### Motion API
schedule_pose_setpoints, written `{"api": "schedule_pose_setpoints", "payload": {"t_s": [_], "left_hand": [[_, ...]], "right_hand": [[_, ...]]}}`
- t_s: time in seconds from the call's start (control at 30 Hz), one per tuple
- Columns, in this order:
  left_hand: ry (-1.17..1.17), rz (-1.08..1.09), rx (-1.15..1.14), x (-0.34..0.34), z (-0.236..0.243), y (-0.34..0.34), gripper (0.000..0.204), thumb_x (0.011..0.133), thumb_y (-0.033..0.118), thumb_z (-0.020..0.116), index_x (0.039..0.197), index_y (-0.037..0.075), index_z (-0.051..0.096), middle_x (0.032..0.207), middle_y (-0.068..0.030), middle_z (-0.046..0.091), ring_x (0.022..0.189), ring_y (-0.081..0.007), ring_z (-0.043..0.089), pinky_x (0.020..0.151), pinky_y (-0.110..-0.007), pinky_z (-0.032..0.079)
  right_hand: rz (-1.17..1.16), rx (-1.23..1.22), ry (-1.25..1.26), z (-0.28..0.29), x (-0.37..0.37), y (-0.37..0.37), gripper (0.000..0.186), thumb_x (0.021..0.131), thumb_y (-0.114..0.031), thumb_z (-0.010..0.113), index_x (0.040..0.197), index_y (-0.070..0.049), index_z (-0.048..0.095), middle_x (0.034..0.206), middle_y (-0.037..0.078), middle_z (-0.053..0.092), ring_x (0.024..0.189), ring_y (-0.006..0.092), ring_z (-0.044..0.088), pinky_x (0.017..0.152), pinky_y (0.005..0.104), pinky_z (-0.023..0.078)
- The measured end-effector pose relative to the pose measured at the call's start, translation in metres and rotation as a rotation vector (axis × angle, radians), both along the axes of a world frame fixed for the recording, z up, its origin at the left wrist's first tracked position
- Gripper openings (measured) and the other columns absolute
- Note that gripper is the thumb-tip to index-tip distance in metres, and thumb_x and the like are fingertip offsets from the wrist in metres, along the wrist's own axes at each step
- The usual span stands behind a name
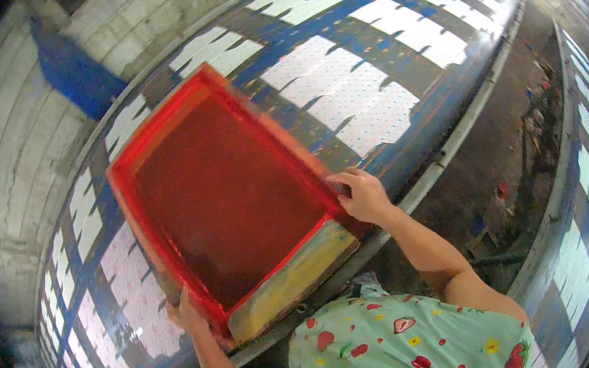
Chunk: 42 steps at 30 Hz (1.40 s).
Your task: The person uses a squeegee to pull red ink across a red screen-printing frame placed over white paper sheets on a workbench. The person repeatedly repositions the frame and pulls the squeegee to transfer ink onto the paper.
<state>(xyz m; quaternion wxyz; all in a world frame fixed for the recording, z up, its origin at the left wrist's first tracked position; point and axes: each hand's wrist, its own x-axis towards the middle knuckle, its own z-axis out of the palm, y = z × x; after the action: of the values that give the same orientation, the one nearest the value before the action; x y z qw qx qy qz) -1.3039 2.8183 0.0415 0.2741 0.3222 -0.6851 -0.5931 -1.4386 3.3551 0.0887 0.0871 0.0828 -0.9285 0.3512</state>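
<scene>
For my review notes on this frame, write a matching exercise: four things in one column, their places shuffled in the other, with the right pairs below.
Things
1. Red rectangular frame with dark red mesh
2. Person's bare left hand
3. Person's bare right hand
4. Blue sheet

Places
A. On the frame's side nearer the picture's right
B. Against the pale block wall
C. On the frame's side nearer the picture's left
D. Held between both hands

Pairs: 1-D, 2-C, 3-A, 4-B

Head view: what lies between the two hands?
In the head view, the red frame and its dark red panel lie between the left hand and right hand, which hold opposite sides.
</scene>
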Motion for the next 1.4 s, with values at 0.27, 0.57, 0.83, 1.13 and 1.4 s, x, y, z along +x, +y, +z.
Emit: {"api": "schedule_pose_setpoints", "payload": {"t_s": [0.27, 0.57, 0.83, 1.13, 1.4], "left_hand": [[-0.332, 0.108, -0.304, -0.005, -0.041, -0.019, 0.045, 0.089, 0.016, 0.092, 0.128, 0.000, 0.077, 0.113, -0.0107, 0.081, 0.102, -0.0242, 0.074, 0.090, -0.042, 0.060], [-0.156, 0.009, -0.180, 0.004, -0.014, -0.006, 0.059, 0.089, 0.045, 0.090, 0.124, 0.000, 0.079, 0.126, -0.0267, 0.079, 0.115, -0.0460, 0.075, 0.105, -0.055, 0.058], [-0.468, -0.124, -0.726, -0.060, 0.020, -0.062, 0.042, 0.110, 0.037, 0.064, 0.121, -0.001, 0.079, 0.122, -0.0237, 0.079, 0.118, -0.0441, 0.075, 0.104, -0.055, 0.060], [-0.545, -0.073, -0.982, -0.072, 0.023, -0.058, 0.032, 0.104, 0.029, 0.064, 0.119, 0.006, 0.080, 0.116, -0.0178, 0.080, 0.116, -0.0381, 0.074, 0.104, -0.052, 0.057], [-0.552, -0.096, -0.950, -0.082, 0.009, -0.063, 0.035, 0.109, 0.031, 0.059, 0.125, 0.008, 0.079, 0.135, -0.0184, 0.076, 0.136, -0.0408, 0.065, 0.114, -0.058, 0.051]], "right_hand": [[0.817, 0.151, 0.179, 0.046, 0.079, -0.061, 0.053, 0.092, -0.020, 0.083, 0.145, -0.018, 0.073, 0.149, 0.013, 0.068, 0.133, 0.0386, 0.066, 0.112, 0.0556, 0.055], [0.862, 0.427, 0.146, 0.051, 0.095, -0.139, 0.057, 0.080, 0.002, 0.076, 0.135, -0.012, 0.077, 0.126, 0.013, 0.080, 0.121, 0.0379, 0.073, 0.104, 0.0526, 0.059], [0.832, 0.542, -0.148, 0.074, 0.074, -0.204, 0.054, 0.082, 0.001, 0.072, 0.132, -0.015, 0.082, 0.117, 0.018, 0.081, 0.109, 0.0417, 0.077, 0.096, 0.0526, 0.061], [0.734, 0.617, -0.222, 0.072, 0.105, -0.197, 0.054, 0.083, 0.000, 0.071, 0.133, -0.018, 0.082, 0.120, 0.020, 0.081, 0.109, 0.0443, 0.076, 0.096, 0.0548, 0.060], [0.682, 0.518, 0.175, 0.033, 0.107, -0.195, 0.066, 0.075, 0.008, 0.066, 0.135, -0.015, 0.079, 0.122, 0.014, 0.082, 0.115, 0.0405, 0.076, 0.101, 0.0574, 0.060]]}}
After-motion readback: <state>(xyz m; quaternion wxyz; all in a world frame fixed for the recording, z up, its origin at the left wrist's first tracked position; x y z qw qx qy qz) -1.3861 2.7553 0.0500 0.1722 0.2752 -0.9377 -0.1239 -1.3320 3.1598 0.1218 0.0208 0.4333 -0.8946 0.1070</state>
